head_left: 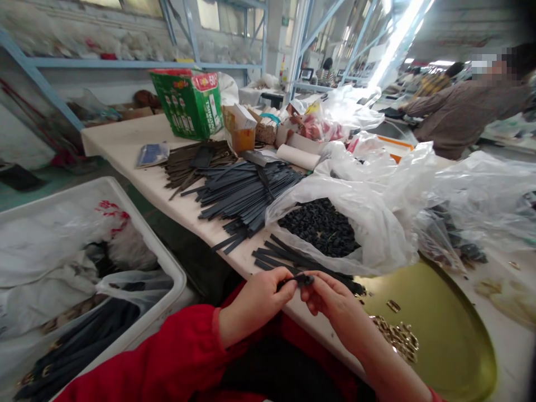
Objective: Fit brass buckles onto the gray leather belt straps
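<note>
Near the table's front edge, my left hand (260, 304) is closed around a black strap (300, 279), thumb on top. From the other side my right hand (333, 301) pinches the strap's end; the fingers hide part of it. Just beyond my hands lie a few loose black straps (278, 257). Behind them an open plastic bag (379, 234) holds many small black pieces (320, 226), which look like strap loops. To the right, gold-coloured metal buckles (397, 338) are heaped on a golden tray (448, 329).
A pile of dark straps (247, 190) and brown straps (192, 162) spread across the table, with a green carton (188, 106) behind. At left stands a white bin (178, 273) with bagged straps. A co-worker (464, 106) sits at the far right.
</note>
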The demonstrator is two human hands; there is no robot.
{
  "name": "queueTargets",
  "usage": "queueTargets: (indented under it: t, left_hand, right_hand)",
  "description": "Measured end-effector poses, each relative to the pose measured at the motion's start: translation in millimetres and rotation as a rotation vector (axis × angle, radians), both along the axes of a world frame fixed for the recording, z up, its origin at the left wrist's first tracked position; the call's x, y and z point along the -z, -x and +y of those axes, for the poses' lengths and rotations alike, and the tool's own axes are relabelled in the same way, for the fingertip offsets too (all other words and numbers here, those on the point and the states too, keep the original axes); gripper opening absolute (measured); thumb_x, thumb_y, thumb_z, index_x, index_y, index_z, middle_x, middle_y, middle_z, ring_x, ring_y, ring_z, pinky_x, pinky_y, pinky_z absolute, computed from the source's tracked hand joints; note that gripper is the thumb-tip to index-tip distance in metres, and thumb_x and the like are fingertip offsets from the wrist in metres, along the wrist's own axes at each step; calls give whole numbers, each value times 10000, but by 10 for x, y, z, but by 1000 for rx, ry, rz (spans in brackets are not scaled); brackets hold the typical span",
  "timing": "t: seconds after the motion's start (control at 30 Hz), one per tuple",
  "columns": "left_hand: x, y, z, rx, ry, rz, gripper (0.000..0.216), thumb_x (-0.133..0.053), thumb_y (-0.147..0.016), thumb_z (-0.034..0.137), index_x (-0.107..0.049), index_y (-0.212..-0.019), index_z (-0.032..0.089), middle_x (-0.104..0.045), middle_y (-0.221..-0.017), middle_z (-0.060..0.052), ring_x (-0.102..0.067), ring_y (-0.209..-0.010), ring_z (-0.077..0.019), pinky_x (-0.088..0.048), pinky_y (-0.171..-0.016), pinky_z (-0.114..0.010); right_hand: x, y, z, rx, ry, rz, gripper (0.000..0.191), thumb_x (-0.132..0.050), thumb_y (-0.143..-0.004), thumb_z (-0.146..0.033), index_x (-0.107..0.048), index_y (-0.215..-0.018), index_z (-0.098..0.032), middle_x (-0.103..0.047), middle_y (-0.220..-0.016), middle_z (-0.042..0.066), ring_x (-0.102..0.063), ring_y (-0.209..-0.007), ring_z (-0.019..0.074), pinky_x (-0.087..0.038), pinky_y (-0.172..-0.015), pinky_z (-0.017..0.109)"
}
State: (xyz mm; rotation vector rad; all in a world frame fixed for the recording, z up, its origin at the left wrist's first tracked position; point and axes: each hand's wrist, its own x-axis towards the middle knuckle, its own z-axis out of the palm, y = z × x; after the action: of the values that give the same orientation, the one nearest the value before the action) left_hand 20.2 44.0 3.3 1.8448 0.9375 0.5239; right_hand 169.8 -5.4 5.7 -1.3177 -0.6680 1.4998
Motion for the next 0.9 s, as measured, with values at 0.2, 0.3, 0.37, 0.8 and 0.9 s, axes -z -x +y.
queueTargets:
  t: [0.2, 0.3, 0.37, 0.8, 0.9]
  left_hand:
    - [12, 52, -162, 48, -37, 31, 208, -416, -838, 240, -600, -771, 168, -596, -715, 11, -525, -676, -128, -364, -613, -202]
    - [-10, 60, -226, 98, -30, -17, 219, -403, -852, 237, -607, -800, 176, -609, -746, 9, -536, -706, -129, -372, -639, -197]
    - [-24, 59, -259, 116, -21, -31, 224, -404, -856, 231, -611, -788, 180, -618, -759, 9, -541, -707, -126, -373, -647, -195]
    - [115, -14, -410, 52, 49, -19, 224, -419, -851, 237, -581, -718, 159, -570, -676, 13, -493, -624, -115, -346, -582, -197]
    - [103, 8, -383, 106, 39, -21, 220, -403, -868, 253, -576, -764, 167, -575, -712, 10, -500, -650, -120, -348, -598, -202]
  right_hand:
    - [-20, 55, -187, 0, -79, -128, 450, -645, -645, -541, -642, -870, -151, -560, -570, -9, -449, -470, 95, -356, -453, 230]
    - [-10, 68, -267, -22, -68, -133, 455, -643, -652, -548, -647, -876, -152, -509, -527, -35, -403, -439, 79, -315, -432, 217]
    - [32, 80, -317, -42, -76, -128, 456, -587, -705, -558, -653, -893, -148, -492, -514, -38, -384, -431, 75, -296, -424, 211]
    - [357, 194, -474, 94, -110, -282, 356, -620, -683, -518, -702, -832, -206, -662, -703, 33, -574, -695, 196, -457, -621, 296]
    - [342, 148, -463, 134, -104, -270, 349, -634, -676, -509, -688, -836, -203, -654, -728, 27, -559, -674, 173, -443, -601, 274]
